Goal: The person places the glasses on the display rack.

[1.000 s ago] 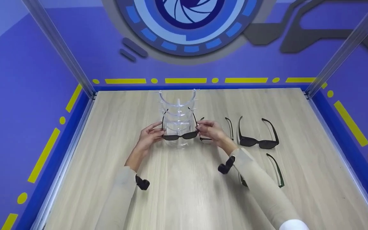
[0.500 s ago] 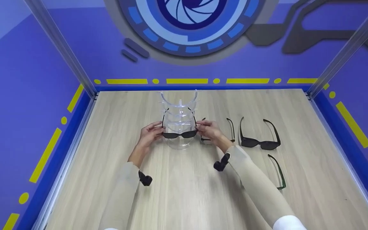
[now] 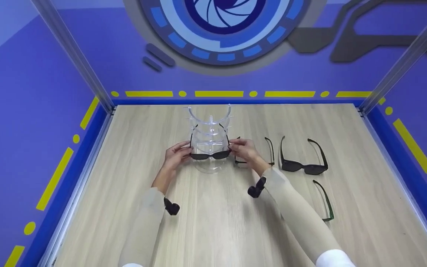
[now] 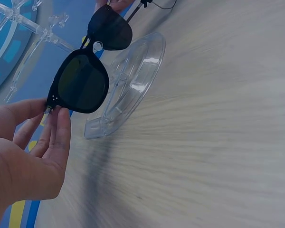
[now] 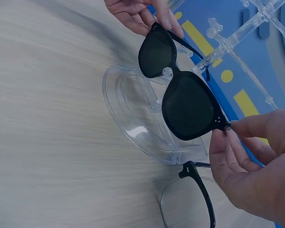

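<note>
Both hands (image 3: 175,155) pinch dark sunglasses (image 5: 184,88) between them, one at each end.

The head view looks forward and down over the table (image 3: 213,222), while both nearer wrist views share the sunglasses (image 4: 83,81).

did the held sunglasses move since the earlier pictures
Yes, slightly: in the head view, the held sunglasses sit higher in the picture, farther from the front rim of the clear stand's base.

Bright head view, dimmer wrist views, white glare on the clear base (image 4: 135,86)
</note>
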Motion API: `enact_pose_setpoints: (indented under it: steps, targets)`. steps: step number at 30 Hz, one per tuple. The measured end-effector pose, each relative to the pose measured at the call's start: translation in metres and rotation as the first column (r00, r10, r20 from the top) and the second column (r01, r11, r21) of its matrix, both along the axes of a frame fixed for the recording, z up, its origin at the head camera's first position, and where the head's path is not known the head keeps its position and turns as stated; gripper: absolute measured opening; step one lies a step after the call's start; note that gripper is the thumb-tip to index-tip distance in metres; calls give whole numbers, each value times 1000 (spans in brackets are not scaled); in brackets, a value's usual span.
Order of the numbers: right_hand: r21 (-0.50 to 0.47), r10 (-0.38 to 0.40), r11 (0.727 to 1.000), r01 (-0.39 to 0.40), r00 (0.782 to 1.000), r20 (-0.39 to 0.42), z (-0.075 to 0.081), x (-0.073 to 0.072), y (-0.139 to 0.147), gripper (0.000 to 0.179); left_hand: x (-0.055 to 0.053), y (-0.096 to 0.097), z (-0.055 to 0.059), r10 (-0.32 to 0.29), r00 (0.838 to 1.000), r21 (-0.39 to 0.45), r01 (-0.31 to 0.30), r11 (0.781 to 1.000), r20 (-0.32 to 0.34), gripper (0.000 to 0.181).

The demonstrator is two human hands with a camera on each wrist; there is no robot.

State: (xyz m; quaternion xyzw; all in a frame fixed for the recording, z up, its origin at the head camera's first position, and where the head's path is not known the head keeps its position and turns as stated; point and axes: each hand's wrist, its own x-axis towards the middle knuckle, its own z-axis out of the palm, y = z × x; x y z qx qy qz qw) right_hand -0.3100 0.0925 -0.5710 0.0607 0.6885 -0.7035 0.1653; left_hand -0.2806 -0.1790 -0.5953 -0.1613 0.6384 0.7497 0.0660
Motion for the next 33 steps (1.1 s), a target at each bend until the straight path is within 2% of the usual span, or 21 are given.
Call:
enact_pose_setpoints:
  steps: [7,10,20,28,33]
  targets:
    - [6,4,1000,-4,1000,0,5,2,6,37,-2,3,3,-12,1000,3,12,1000,-5,39]
    - [21,34,999,-34,999,-5,8,3,9,38,-1,2,4,-14,1000,-14,14,1000,2,39]
    - [64,139,988,-139,990,1,19,8,19,41,12,-20,6,-6,1000,-54,7,999,17,44]
    - [94,264,961,-261,964,-24,28,20,40,47,28,-26,6,-14,999,-64,16,998,30,44]
    - [100,349,934,-343,936,-46,37,32,62,47,38,-25,6,-12,999,-75,15,997,33,36]
